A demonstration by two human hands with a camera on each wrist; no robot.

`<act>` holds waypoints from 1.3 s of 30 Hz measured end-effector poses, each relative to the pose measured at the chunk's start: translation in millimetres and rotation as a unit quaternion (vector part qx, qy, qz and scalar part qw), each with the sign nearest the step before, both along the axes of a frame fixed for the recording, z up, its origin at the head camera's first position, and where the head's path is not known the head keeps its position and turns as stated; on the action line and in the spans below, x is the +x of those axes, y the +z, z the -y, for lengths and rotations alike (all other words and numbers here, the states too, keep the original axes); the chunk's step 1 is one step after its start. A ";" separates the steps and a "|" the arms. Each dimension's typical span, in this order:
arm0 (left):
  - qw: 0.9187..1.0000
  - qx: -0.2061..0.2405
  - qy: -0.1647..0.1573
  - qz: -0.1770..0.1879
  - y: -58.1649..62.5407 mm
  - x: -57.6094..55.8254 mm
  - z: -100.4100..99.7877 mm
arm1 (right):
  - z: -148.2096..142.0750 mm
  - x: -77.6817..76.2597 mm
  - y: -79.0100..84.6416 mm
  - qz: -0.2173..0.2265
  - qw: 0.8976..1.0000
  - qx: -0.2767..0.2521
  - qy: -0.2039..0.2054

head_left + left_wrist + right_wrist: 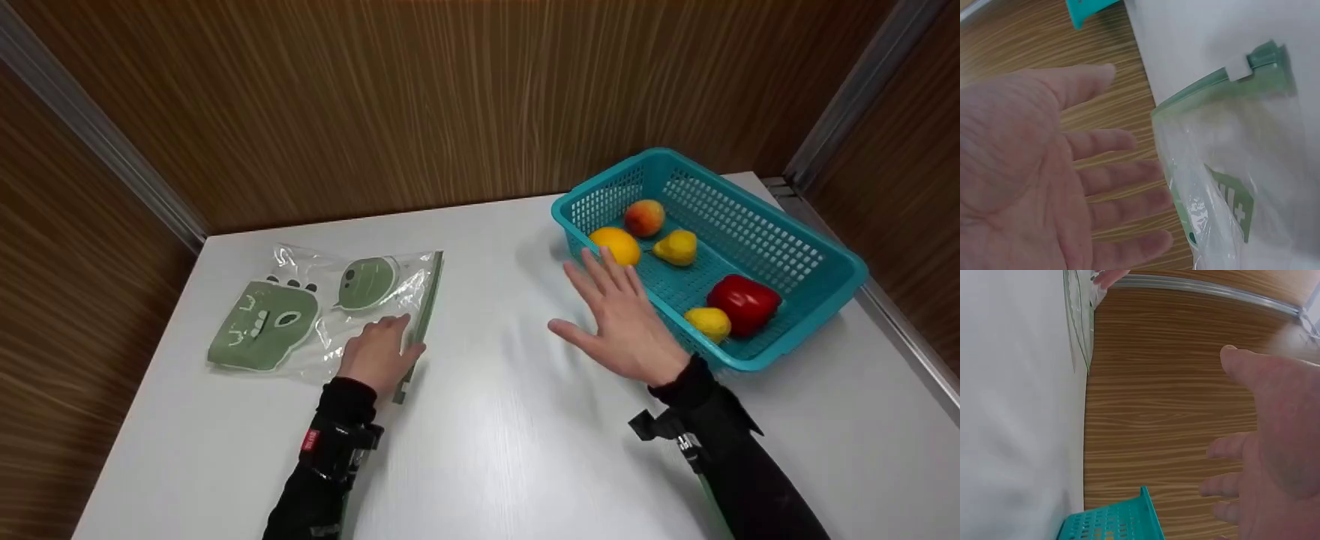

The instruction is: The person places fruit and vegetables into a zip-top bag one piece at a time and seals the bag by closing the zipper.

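A clear zip bag (330, 341) with green dinosaur prints and a green slider edge lies flat on the left of the table. Over its slider side hovers my left hand (379, 354), and in the left wrist view its fingers (1123, 211) are extended beside the bag (1224, 146), holding nothing. My right hand (626, 326) is spread in the air by the near left rim of a teal basket (806, 334). Inside the basket are a peach (645, 218), an orange (616, 247), a pear (676, 248), a lemon (709, 324) and a red bell pepper (744, 304).
A white table (480, 450) carries the bag and the basket. Wood-grain panels (390, 112) stand behind it and at both sides, with metal strips (112, 127) along the corners.
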State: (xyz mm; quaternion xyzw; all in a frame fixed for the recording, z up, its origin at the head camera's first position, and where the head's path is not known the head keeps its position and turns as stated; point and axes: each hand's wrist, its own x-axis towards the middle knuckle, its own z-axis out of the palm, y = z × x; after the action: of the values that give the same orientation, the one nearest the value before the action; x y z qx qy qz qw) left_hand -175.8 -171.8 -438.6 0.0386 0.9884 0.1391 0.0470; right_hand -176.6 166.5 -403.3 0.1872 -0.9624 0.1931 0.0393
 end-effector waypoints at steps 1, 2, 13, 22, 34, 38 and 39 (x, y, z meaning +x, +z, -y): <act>1.000 -0.012 -0.002 0.005 -1.2 -0.4 -0.6 | 4.1 1.3 -1.5 -0.002 1.000 0.001 0.009; 1.000 -0.023 -0.003 0.008 -2.4 -0.6 -1.1 | 7.9 2.4 -3.0 -0.004 1.000 0.003 0.017; 0.996 -0.086 -0.013 0.024 -11.6 -5.6 -4.8 | 38.1 0.4 -21.6 -0.001 0.998 -0.006 0.065; 0.993 -0.113 -0.025 -0.015 -17.0 -4.5 -16.3 | 57.3 -20.3 -29.6 0.010 0.997 -0.005 0.073; 0.983 -0.154 -0.034 -0.093 -19.3 6.2 -31.3 | 88.0 -45.4 -37.0 0.055 0.995 -0.039 0.076; 0.990 -0.119 -0.032 -0.074 -18.2 5.3 -29.9 | 95.8 -54.0 -43.1 0.091 0.992 -0.063 0.065; 0.992 -0.104 -0.029 -0.065 -16.6 5.5 -28.5 | 97.3 -55.7 -44.4 0.097 0.991 -0.068 0.062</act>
State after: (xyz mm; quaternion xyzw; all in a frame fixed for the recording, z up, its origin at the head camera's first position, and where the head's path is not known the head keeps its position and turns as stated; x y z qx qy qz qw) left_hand -170.3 -143.2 -455.2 0.0709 0.9969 0.0315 -0.0100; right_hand -232.3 69.2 -447.7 0.2240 -0.9329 0.2770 -0.0533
